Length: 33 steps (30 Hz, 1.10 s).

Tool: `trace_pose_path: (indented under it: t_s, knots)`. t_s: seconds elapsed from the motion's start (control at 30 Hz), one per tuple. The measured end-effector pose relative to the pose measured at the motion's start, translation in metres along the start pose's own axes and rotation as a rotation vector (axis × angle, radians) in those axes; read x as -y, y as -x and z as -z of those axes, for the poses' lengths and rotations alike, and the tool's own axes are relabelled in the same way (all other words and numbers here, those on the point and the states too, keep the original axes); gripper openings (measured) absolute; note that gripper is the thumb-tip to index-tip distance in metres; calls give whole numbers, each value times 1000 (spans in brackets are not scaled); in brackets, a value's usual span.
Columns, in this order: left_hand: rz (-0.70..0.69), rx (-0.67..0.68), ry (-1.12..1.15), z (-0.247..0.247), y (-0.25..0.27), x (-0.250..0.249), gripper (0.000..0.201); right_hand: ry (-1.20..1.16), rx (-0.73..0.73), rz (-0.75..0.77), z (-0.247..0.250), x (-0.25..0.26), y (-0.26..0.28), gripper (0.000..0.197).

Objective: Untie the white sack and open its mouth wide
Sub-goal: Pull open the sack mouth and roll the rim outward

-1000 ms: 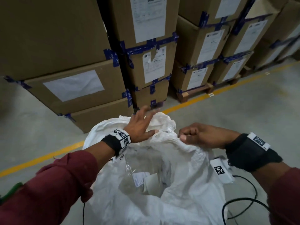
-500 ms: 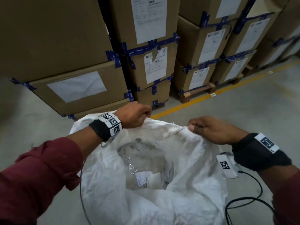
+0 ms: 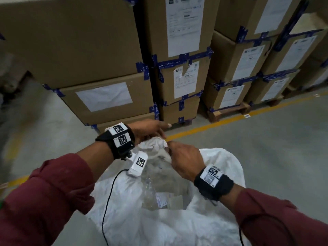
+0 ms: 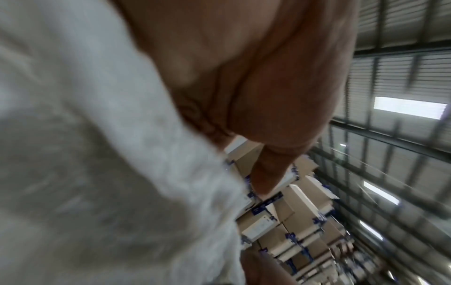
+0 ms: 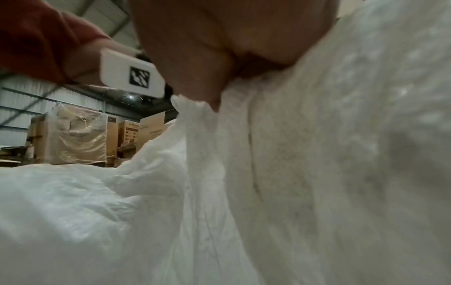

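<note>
The white sack (image 3: 159, 226) stands on the floor below me with its mouth open, and clear plastic packets with labels (image 3: 159, 197) show inside. At the far rim my left hand (image 3: 156, 134) grips a bunch of the sack's fabric. My right hand (image 3: 170, 148) pinches the same rim right beside it, so the two hands nearly touch. The left wrist view is blurred, showing my left palm (image 4: 268, 86) against the sack cloth (image 4: 97, 154). In the right wrist view my right thumb (image 5: 200, 77) presses on gathered sack fabric (image 5: 317, 173).
Stacked cardboard boxes (image 3: 106, 96) with blue tape stand close behind the sack, some on a wooden pallet (image 3: 229, 112). A yellow floor line (image 3: 204, 126) runs in front of them. A black cable (image 3: 110, 192) hangs from the left wrist camera (image 3: 138, 164) over the sack.
My hands were apart, each holding the rim; the right hand has moved left to meet the left hand, and the far rim is now bunched between them.
</note>
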<state>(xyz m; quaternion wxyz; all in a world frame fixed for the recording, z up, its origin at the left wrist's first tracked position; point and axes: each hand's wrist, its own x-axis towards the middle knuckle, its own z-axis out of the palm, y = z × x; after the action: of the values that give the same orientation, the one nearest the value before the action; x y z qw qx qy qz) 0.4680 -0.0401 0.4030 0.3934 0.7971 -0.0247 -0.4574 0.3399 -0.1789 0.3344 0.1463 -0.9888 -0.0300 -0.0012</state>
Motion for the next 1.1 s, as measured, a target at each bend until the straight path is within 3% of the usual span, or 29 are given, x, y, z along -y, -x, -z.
trace_pose_path:
  t_s: [0.07, 0.13, 0.2, 0.27, 0.33, 0.4, 0.47, 0.53, 0.6, 0.63, 0.7, 0.77, 0.87, 0.93, 1.0, 1.03, 1.1]
  knots:
    - [-227, -255, -294, 3, 17, 8, 60, -110, 36, 5, 2, -7, -11, 17]
    - [-419, -562, -730, -5, 37, 32, 65, -243, 148, -38, 13, -14, -20, 27]
    - [-419, -704, -956, -12, 49, 64, 77, -407, 258, -104, 32, -18, -30, 38]
    - [-246, -623, -984, -10, 39, 102, 84, -544, 315, -143, 47, -22, -36, 37]
    - [-154, -606, -904, -4, 24, 125, 74, -619, 360, -138, 59, -23, -40, 34]
    - [-220, -687, -810, 6, 15, 133, 48, -602, 416, -121, 64, -22, -43, 35]
    - [-365, -651, -578, 19, 11, 127, 29, -485, 378, -115, 66, -19, -48, 41]
    - [-410, -498, -370, 29, 10, 115, 31, -240, 190, -84, 67, -13, -54, 55]
    - [-382, -413, -402, 36, 12, 101, 43, -135, 47, 38, 66, 7, -61, 73]
    - [-368, -377, -423, 39, 11, 98, 45, -122, 47, 127, 61, 21, -64, 74]
    - [-398, -319, -366, 44, 9, 98, 43, -34, 123, 281, 39, 46, -70, 63]
    - [-446, -297, -259, 50, 11, 101, 36, 25, 159, 327, 20, 62, -76, 39]
    - [-474, -459, -257, 57, 26, 111, 30, 116, 85, 295, 9, 70, -88, 25]
    - [-436, -755, -374, 51, 42, 129, 42, 141, 99, 248, 8, 68, -96, 28]
    - [-241, -1021, -559, 35, 57, 159, 62, 29, 212, 196, 6, 61, -106, 34]
    - [-116, -1038, -588, 26, 61, 176, 69, -73, 292, 181, 5, 57, -112, 38]
    - [22, -937, -491, 13, 58, 211, 71, -274, 400, 189, 4, 52, -120, 44]
